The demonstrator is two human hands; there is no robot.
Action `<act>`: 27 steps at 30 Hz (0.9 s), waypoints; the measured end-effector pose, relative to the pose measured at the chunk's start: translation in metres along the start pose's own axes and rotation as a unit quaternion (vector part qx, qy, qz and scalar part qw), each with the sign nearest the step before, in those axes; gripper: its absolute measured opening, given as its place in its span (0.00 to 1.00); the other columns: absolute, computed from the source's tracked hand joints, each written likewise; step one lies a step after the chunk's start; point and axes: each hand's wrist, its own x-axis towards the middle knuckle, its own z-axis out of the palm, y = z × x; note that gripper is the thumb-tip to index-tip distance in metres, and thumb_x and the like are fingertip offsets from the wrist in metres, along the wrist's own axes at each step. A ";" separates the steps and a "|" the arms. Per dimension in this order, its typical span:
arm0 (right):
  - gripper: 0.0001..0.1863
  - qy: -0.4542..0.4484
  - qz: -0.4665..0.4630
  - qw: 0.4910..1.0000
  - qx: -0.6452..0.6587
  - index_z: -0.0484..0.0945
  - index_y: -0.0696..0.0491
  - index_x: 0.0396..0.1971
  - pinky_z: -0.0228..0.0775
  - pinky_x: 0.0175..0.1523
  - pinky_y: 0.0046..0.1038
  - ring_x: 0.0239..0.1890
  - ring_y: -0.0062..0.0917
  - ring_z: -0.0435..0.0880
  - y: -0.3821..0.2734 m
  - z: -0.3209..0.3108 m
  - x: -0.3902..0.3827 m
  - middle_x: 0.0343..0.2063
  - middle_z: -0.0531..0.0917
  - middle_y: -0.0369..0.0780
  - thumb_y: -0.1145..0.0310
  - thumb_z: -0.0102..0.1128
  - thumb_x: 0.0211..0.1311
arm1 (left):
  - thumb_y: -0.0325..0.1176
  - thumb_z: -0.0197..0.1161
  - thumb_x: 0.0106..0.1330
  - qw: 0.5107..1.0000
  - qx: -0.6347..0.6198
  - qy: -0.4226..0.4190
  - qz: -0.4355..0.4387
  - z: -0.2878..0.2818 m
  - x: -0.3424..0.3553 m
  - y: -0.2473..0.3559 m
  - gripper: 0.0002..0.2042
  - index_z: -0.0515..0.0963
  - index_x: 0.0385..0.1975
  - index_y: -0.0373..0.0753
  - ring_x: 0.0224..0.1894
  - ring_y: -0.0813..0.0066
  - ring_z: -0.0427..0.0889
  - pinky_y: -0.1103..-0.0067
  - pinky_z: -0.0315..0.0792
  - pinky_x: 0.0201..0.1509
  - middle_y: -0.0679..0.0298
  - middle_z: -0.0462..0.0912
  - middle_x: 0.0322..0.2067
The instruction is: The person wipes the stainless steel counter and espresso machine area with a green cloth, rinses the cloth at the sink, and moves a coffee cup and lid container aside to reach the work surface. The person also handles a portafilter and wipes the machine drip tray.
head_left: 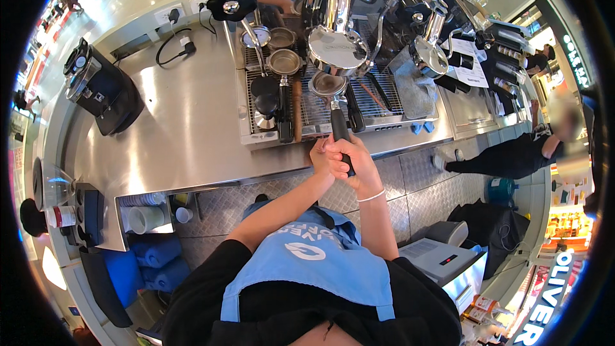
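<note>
A portafilter with a black handle and a metal basket is in my right hand, fingers wrapped round the handle. Its basket sits just below the chrome group head of the espresso machine; whether they touch I cannot tell. My left hand is curled up close against the right one, beside the handle. What its fingers hold, if anything, is hidden. Left of them, on the drip tray, lies a second portafilter, with a wooden-handled tool and a black-topped tamper close by.
A grey cloth lies on the tray's right side. A black grinder-like appliance stands on the left of the steel counter, near a loose plug. Paper cups are below at left. A person in black is off to the right.
</note>
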 end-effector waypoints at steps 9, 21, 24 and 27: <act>0.07 -0.015 0.026 0.998 0.050 0.68 0.55 0.33 0.56 0.11 0.21 0.11 0.16 0.67 0.003 0.007 0.013 0.18 0.70 0.34 0.79 0.58 0.61 | 0.29 0.65 0.66 0.999 -0.028 0.038 0.014 0.020 -0.006 0.011 0.05 0.77 0.31 0.38 0.21 0.84 0.73 0.82 0.67 0.24 0.70 0.77 0.24; 0.11 0.021 0.004 0.999 -0.046 0.66 0.55 0.30 0.58 0.12 0.22 0.12 0.17 0.69 -0.002 0.011 0.017 0.17 0.70 0.34 0.78 0.62 0.57 | 0.28 0.63 0.66 0.999 -0.008 0.042 0.025 0.020 -0.005 0.006 0.03 0.77 0.33 0.37 0.21 0.83 0.73 0.82 0.67 0.24 0.70 0.77 0.23; 0.11 0.045 -0.003 0.995 -0.085 0.66 0.54 0.28 0.58 0.12 0.23 0.12 0.18 0.69 -0.003 0.015 0.017 0.16 0.70 0.34 0.78 0.62 0.56 | 0.28 0.63 0.67 0.998 0.000 0.045 0.032 0.022 -0.005 0.005 0.03 0.77 0.34 0.37 0.21 0.83 0.73 0.82 0.67 0.24 0.70 0.77 0.23; 0.10 0.075 -0.025 0.985 -0.152 0.66 0.55 0.27 0.59 0.13 0.24 0.12 0.18 0.71 -0.002 0.017 0.019 0.16 0.71 0.35 0.77 0.61 0.57 | 0.28 0.62 0.67 0.998 0.008 0.047 0.037 0.023 -0.003 0.006 0.03 0.77 0.34 0.37 0.21 0.83 0.73 0.82 0.67 0.24 0.70 0.77 0.23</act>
